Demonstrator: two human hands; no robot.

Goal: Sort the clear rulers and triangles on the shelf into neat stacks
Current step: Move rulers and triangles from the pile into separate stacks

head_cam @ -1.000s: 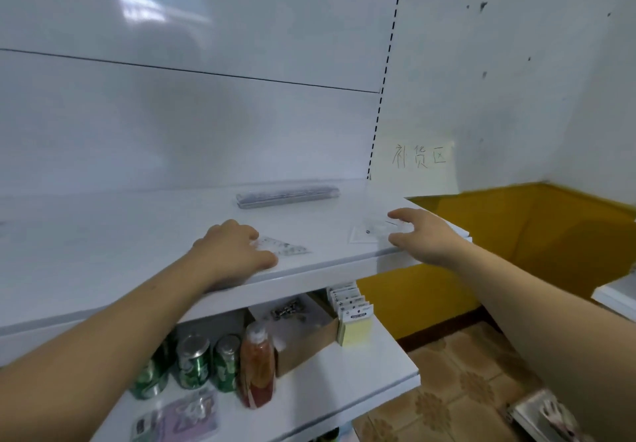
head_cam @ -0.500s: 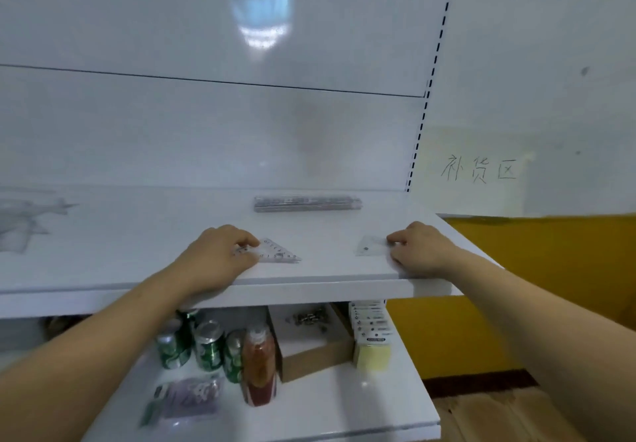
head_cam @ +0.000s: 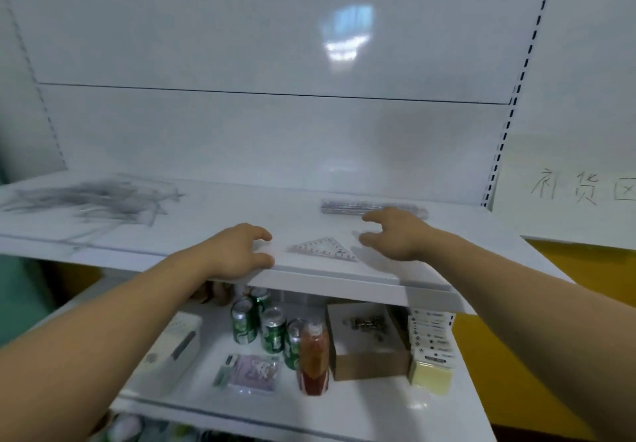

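A white back panel (head_cam: 241, 132) rose behind the white shelf (head_cam: 241, 207), with a yellow wall (head_cam: 585, 269) at the right. A paper sheet (head_cam: 550, 214) there bore handwritten Chinese characters, cut off by the frame. Blurred clear rulers (head_cam: 93, 200) sprawled at the shelf's left. A ruler stack (head_cam: 344, 206) lay along the back, its long axis running left to right. The clear triangle (head_cam: 323, 249) lay flat with its longest side frontward and its apex pointing back. It sat between the left hand (head_cam: 237, 250), loosely curled and empty at the shelf edge, and the right hand (head_cam: 395, 235), fingers spread and gripping nothing.

Bright even light, window glare on back panel (head_cam: 347, 35), motion-blurred left edge
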